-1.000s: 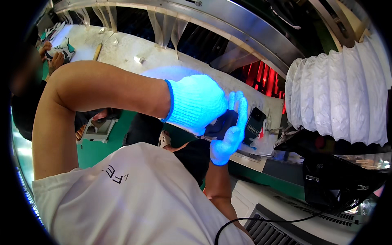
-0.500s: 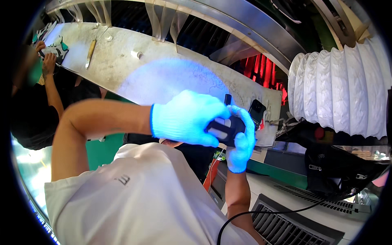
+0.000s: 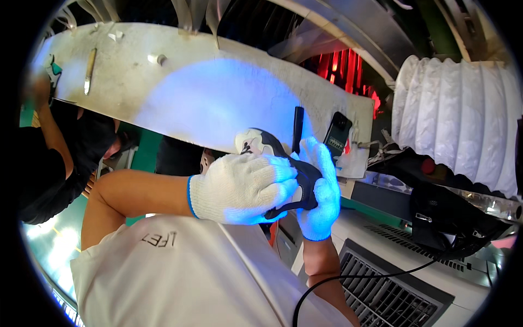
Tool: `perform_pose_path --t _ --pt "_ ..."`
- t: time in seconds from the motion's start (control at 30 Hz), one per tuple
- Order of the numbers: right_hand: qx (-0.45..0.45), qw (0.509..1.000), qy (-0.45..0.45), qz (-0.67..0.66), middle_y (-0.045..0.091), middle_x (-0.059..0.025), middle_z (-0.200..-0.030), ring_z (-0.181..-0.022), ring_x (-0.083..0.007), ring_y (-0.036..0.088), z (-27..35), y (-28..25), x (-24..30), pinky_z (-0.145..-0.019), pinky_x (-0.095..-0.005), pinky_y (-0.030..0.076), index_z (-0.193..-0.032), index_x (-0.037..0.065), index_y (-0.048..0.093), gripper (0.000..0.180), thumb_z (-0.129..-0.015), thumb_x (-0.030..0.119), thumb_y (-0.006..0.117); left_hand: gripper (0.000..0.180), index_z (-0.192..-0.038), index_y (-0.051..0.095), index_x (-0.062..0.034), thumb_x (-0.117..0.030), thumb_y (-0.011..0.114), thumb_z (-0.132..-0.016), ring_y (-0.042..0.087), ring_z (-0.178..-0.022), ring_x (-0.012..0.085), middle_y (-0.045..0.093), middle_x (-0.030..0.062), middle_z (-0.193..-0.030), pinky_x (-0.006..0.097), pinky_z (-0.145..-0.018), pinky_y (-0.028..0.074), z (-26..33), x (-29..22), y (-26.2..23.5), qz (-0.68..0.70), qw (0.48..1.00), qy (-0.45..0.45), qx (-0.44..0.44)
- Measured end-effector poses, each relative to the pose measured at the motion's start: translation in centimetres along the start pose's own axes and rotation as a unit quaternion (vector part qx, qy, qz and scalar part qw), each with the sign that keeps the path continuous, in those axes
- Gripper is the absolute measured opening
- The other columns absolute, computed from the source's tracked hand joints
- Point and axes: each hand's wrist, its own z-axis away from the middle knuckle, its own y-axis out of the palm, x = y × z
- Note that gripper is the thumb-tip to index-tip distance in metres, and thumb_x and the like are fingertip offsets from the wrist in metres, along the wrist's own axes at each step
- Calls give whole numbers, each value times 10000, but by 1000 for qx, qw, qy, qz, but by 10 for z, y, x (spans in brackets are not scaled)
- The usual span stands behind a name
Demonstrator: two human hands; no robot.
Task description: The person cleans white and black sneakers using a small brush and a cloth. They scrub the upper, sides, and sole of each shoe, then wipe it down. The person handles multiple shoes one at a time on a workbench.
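A black and off-white sneaker (image 3: 305, 182) is held between both hands above the front edge of the worktable. My left hand (image 3: 245, 188), in a white knit glove with blue trim, is closed over the shoe's side. My right hand (image 3: 320, 191), gloved alike and lit blue, grips its other end with the fingers pointing up. The pale part of the shoe (image 3: 253, 140) sticks out beyond my left hand; the middle is covered by the gloves. Just past my right fingers, a black rod-like thing (image 3: 298, 129) stands out against the table.
On the pale worktable (image 3: 120, 65) are a knife (image 3: 90, 71), a small white roll (image 3: 158, 59) and a black phone (image 3: 338, 133). A white ribbed duct (image 3: 457, 120) bulges in at right, above a black bag (image 3: 449, 218). Another person (image 3: 49, 158) works at left.
The sneaker has been turned, so its pale end now shows above my left hand. Both hands sit slightly lower in the view. The other person's hands have shifted too.
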Motion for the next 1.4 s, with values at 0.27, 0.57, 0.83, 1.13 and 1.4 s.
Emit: perform_pose_path --t 0.27,0.57,0.83,1.13,1.4 --pt "82 899 -197 381 510 -354 -1666 -1548 -460 521 -8 12 9 -1274 -535 422 -1455 -107 669 533 -1175 316 505 384 -1017 776 -138 -341 989 -771 792 -920 299 793 92 -1037 395 -725 651 3 40 -30 72 996 47 9" --pt "-69 954 -146 251 442 -278 -1738 -1532 -410 521 -28 29 -76 -1282 -537 388 -1712 -44 389 945 -992 378 832 1487 -1780 152 30 -332 1083 -679 298 -1683 502 152 351 -1834 511 -1323 350 61 -15 -95 78 959 -268 43" --pt "-155 736 -152 641 660 -291 -1461 -1223 -449 667 -117 -30 -154 -1092 -547 529 -1631 10 501 787 -975 304 822 1243 -1772 264 -55 -181 996 -776 474 -1575 522 311 323 -1765 463 -1161 541 59 -30 -98 -53 962 -259 69" --pt "-13 978 24 -209 692 -49 -883 -833 -207 709 -93 62 -51 -764 -396 583 -1236 11 719 263 -1077 221 716 1265 -1801 254 -105 -77 972 -760 574 -1442 392 427 247 -1695 444 -1192 494 57 -18 -118 -43 917 -371 141" --pt "47 910 -5 -411 565 -38 -673 -520 -190 551 -125 137 -46 -497 -365 467 -833 114 578 367 -1154 288 606 1322 -1788 305 -116 -174 1034 -687 498 -1557 379 455 191 -1716 475 -1257 434 60 -8 -110 -33 919 -381 90"
